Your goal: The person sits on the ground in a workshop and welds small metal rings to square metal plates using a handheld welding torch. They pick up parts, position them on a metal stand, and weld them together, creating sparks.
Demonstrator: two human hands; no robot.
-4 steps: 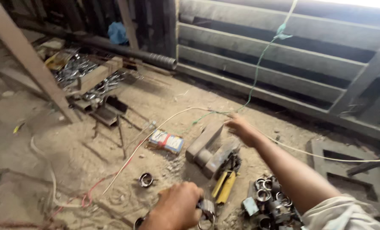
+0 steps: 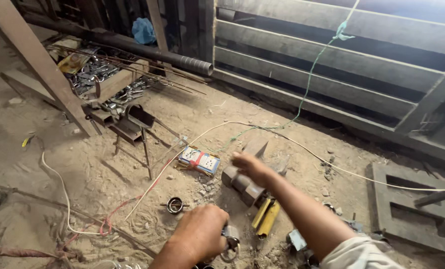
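Observation:
My left hand is at the bottom centre, closed around a small grey metal fitting with a ring. My right hand reaches forward, blurred, its fingers curled down just above a grey metal block lying on the sandy floor. Nothing shows in that hand. A yellow tool lies just right of the block, beside my right forearm. A loose metal ring rests on the sand left of my left hand.
A white and blue socket board lies left of the block, with a white cable running right. A small metal stand, a tray of metal parts, a black pipe, a slanted wooden beam and a slotted metal plate surround the spot.
My right hand has drawn back and left, from beyond the grey block to just above it. My left hand keeps its hold on the fitting.

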